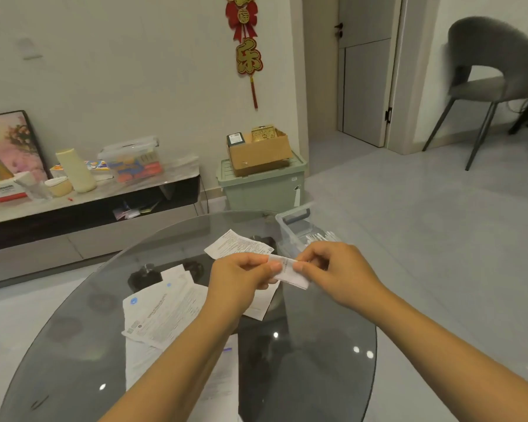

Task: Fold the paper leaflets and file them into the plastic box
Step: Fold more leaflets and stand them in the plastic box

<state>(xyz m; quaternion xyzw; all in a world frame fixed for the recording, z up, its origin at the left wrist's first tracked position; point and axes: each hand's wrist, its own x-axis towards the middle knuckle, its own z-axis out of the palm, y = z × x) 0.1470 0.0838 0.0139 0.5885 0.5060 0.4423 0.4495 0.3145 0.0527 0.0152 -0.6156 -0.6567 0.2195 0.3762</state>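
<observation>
folded leaflet (pixel 288 271): white, grey print | table (pixel 317 345): smoky grey glass | plastic box (pixel 290 229): clear, grey handle

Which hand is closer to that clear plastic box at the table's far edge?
Right. The right hand sits just in front of the clear plastic box, overlapping it in view. The left hand pinches the folded leaflet farther to the left.

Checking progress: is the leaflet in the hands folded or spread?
Folded: the leaflet is a narrow strip pinched between left hand and right hand.
</observation>
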